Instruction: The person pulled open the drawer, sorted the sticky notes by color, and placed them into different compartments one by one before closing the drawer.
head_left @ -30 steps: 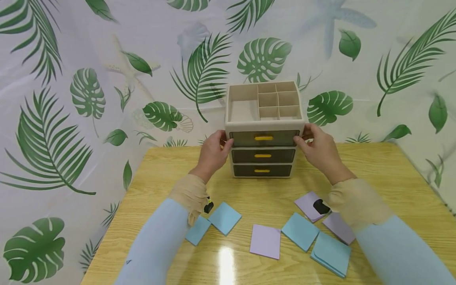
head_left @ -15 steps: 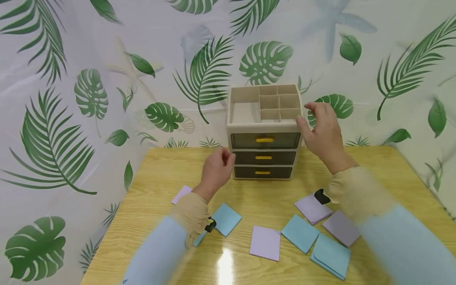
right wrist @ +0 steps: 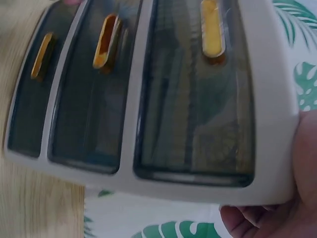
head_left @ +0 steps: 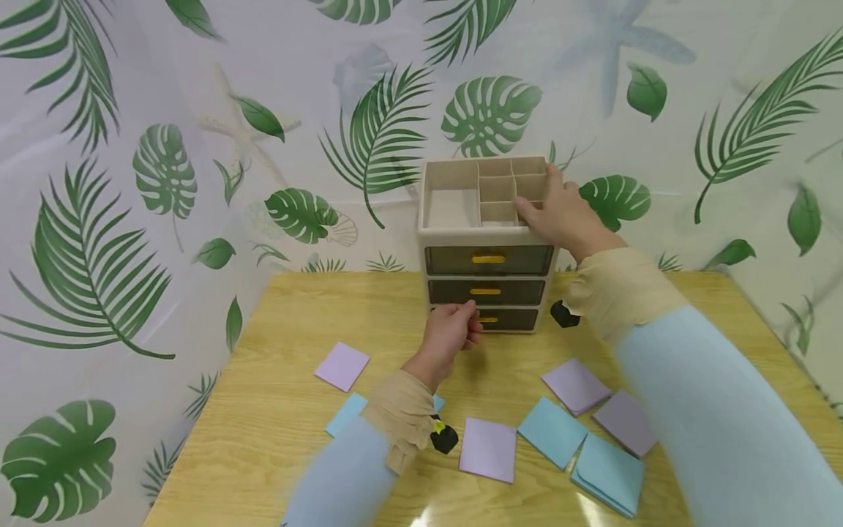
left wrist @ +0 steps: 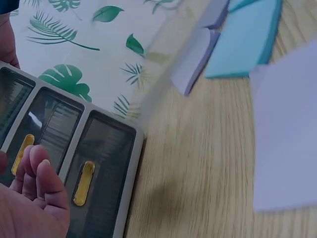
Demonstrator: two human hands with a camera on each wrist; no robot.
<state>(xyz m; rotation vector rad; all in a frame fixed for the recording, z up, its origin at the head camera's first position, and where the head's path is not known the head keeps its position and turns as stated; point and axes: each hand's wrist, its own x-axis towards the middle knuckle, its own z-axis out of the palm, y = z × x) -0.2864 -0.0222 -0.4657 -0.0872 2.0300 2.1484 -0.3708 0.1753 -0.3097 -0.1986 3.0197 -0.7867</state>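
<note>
L hand (head_left: 451, 333) curled at bottom drawer (head_left: 487, 319), grip unclear | R hand (head_left: 560, 212) grips organizer (head_left: 487, 241) top | risk: your hard pull tips unit off desk (head_left: 296, 329)

— What is worn on the arms?
— Light blue sleeves (head_left: 691, 410) are worn, with beige gathered cuffs (head_left: 619, 289) at the wrists.
— Anything else?
— A small black device (head_left: 443, 438) is strapped under each wrist.
</note>
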